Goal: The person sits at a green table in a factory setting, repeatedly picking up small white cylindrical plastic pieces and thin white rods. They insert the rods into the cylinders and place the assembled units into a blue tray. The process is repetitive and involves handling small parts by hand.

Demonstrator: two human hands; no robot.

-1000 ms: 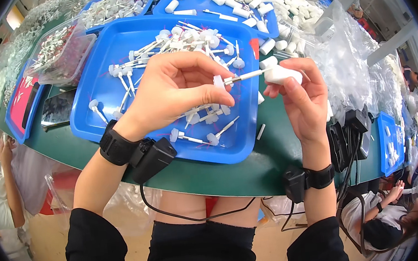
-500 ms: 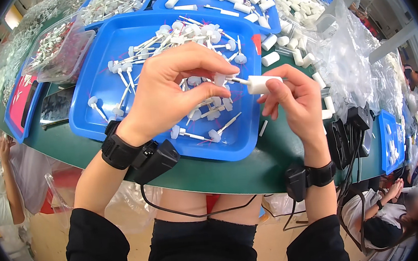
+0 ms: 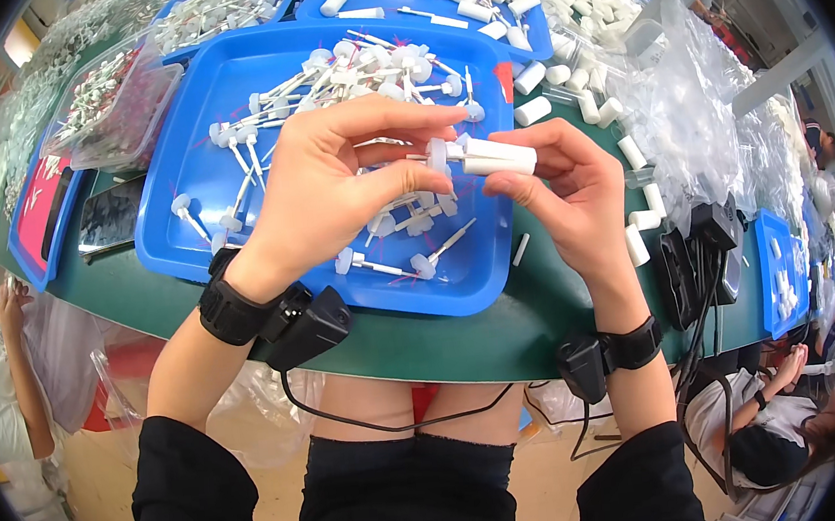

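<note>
Over the green desk (image 3: 446, 343) and the blue tray (image 3: 230, 193) of white stemmed pieces, the left hand (image 3: 336, 193) and right hand (image 3: 567, 196) meet, fingers pinched on a white tube (image 3: 498, 159) and its disc-headed stem. The stem looks nearly seated, deeper than a second ago; pressing home seems next.

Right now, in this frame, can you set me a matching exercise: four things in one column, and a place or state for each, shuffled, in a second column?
Things:
1. white tube
2. blue tray
3. phone
4. clear bags

Places or states:
A. dark, lying flat on the green table, left of the tray
B. heaped at the table's right side
C. held between left hand and right hand
D. holds loose white stemmed pieces

Pairs: 1-C, 2-D, 3-A, 4-B
</note>
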